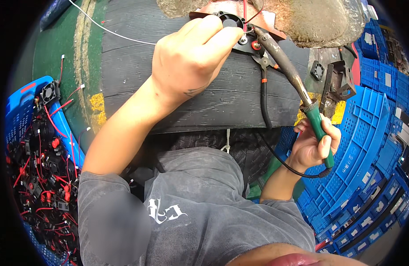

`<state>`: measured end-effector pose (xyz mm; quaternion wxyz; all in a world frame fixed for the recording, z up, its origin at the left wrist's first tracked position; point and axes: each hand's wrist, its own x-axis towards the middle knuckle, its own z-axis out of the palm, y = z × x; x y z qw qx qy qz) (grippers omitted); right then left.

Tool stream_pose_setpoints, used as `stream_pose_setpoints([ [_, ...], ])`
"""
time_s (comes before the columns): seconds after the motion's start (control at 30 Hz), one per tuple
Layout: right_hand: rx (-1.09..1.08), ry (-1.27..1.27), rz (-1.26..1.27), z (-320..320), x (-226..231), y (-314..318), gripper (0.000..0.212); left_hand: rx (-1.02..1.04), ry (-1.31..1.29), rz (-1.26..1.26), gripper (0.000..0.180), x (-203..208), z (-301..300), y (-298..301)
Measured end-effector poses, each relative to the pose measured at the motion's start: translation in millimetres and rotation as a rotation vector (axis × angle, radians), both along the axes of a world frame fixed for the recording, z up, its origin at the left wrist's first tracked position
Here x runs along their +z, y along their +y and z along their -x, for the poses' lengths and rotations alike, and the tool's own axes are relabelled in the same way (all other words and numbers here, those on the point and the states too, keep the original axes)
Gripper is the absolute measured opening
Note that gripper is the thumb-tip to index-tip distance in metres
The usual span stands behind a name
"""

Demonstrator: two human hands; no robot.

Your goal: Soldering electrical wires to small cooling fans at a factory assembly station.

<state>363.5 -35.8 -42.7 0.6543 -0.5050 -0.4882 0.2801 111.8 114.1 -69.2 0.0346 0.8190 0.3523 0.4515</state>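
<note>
My right hand [316, 141] is wrapped round the green handle of a soldering iron [286, 62], whose long metal barrel slants up and left. Its tip reaches a black part with a red terminal [256, 45] and a pale one, beside a small black cooling fan [231, 20]. My left hand [189, 55] is closed by the fan, covering part of it. A thin pale solder wire [111, 33] runs from the upper left into that hand; a silvery end shows between its fingertips and the iron tip. Just below lie side cutters [264, 63] with dark handles.
A worn black board [138, 84] covers the bench. At the right are a loose fan [317, 70] and a metal bracket [339, 84]. A blue crate [47, 82] full of fans with red wires stands left; blue crates [357, 146] stack right. The iron's cord [275, 155] hangs between my arms.
</note>
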Motion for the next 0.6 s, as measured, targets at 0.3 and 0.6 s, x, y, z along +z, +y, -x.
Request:
stream_pose_setpoints([
  [0.3, 0.012, -0.017, -0.003, -0.3, 0.6, -0.5, 0.033, 0.036, 0.003, 0.002, 0.024, 0.3, -3.2, 0.6],
  [0.6, -0.083, 0.063, -0.008, 7.6, 1.7, 2.2, 0.031, 0.046, -0.042, -0.047, 0.021, -6.4, 0.6, 4.0],
])
